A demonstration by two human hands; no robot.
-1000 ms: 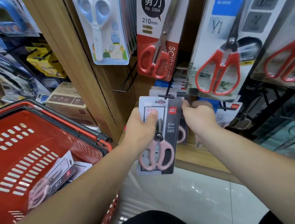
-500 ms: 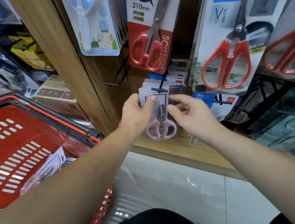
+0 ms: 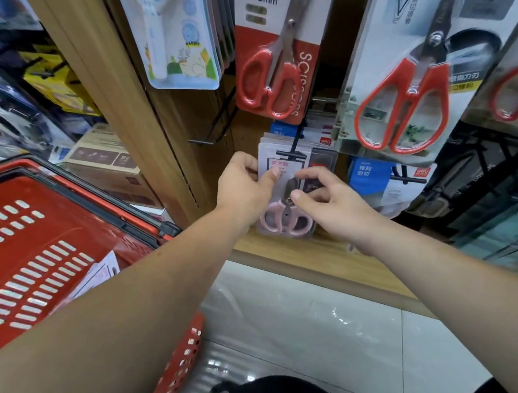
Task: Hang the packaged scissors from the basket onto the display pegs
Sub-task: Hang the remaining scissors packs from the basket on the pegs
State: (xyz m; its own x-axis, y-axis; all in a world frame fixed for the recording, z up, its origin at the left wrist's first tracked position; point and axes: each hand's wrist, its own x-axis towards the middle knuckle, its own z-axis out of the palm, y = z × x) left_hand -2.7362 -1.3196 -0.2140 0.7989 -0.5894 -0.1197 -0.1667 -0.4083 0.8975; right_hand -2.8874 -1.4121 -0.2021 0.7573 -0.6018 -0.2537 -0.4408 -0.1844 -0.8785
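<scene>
A pack of pink-handled scissors [image 3: 286, 222] hangs at the front of a black display peg [image 3: 291, 152], against a stack of like packs. My left hand [image 3: 245, 188] grips the pack's left edge, thumb on its front. On the right, my right hand [image 3: 329, 201] holds the pack with index finger and thumb on its front. The red basket [image 3: 45, 233] sits at the left, and another scissors pack [image 3: 98, 274] lies in it, partly hidden by my left arm.
Larger red-handled scissors packs [image 3: 274, 88] [image 3: 407, 95] and a blue children's pack [image 3: 179, 44] hang above. An empty wire peg [image 3: 209, 135] juts from the wooden upright [image 3: 130, 98]. A low wooden shelf edge [image 3: 323, 263] runs below the hands; boxes stand behind the basket.
The pink scissors pack went from held out in front of the peg to hanging on it against the stack. Both hands followed it inward and my right hand shifted onto its front.
</scene>
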